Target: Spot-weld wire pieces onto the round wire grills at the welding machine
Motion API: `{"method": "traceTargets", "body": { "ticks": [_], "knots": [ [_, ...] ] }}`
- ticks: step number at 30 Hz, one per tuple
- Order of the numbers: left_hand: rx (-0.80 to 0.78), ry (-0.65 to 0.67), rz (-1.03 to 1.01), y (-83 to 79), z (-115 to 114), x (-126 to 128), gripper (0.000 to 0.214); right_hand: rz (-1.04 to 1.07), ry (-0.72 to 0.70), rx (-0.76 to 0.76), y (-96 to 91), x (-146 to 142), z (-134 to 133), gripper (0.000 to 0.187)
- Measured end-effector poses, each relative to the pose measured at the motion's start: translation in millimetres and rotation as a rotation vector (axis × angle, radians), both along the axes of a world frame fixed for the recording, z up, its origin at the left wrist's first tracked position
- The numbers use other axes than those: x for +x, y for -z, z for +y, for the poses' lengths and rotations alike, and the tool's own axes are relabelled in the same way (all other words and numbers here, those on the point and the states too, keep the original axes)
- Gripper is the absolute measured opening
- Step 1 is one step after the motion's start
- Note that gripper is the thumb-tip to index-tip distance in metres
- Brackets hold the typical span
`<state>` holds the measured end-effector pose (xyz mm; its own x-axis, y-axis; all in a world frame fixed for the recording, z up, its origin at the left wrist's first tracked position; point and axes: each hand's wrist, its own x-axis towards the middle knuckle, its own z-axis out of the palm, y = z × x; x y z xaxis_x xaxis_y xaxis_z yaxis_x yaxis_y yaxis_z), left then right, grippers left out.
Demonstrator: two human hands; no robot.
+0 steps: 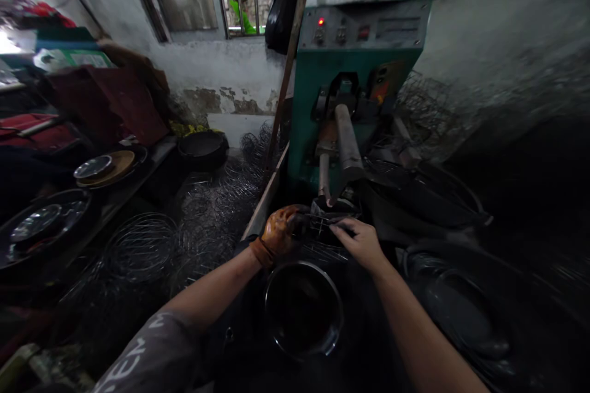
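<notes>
My left hand (279,233), in an orange-brown glove, is closed on the left side of a small wire frame (322,225). My bare right hand (359,241) pinches the same wire frame from the right. The frame sits just below the grey metal arm (346,142) of a green machine (354,73) with a red light lit on its panel. A round metal bowl (303,309) lies right under my hands.
Heaps of round wire baskets (141,245) cover the floor to the left. Dark trays and plates (94,167) rest on a bench at far left. A wooden pole (290,61) leans by the machine. Dark oval pans (461,313) lie at right.
</notes>
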<state>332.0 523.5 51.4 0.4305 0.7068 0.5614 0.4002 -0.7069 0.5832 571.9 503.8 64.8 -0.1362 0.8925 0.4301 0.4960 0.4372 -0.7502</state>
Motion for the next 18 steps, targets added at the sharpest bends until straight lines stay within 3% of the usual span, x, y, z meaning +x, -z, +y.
{"method": "traceTargets", "body": {
  "ticks": [2,5,9,18],
  "knots": [
    [-0.030,-0.017,0.007,0.9,5.8,1.4,0.036,-0.003,-0.006,0.022,-3.6,0.1,5.0,0.033],
    [0.060,-0.030,0.132,7.6,16.0,4.1,0.040,-0.013,-0.011,0.043,-4.0,1.3,9.9,0.033],
    [0.105,-0.065,0.335,18.0,22.0,9.3,0.025,-0.042,0.010,0.014,7.3,6.0,8.5,0.036],
    [0.112,-0.068,0.420,26.6,24.9,13.3,0.019,0.047,0.051,-0.123,23.8,14.6,6.6,0.038]
  ]
}}
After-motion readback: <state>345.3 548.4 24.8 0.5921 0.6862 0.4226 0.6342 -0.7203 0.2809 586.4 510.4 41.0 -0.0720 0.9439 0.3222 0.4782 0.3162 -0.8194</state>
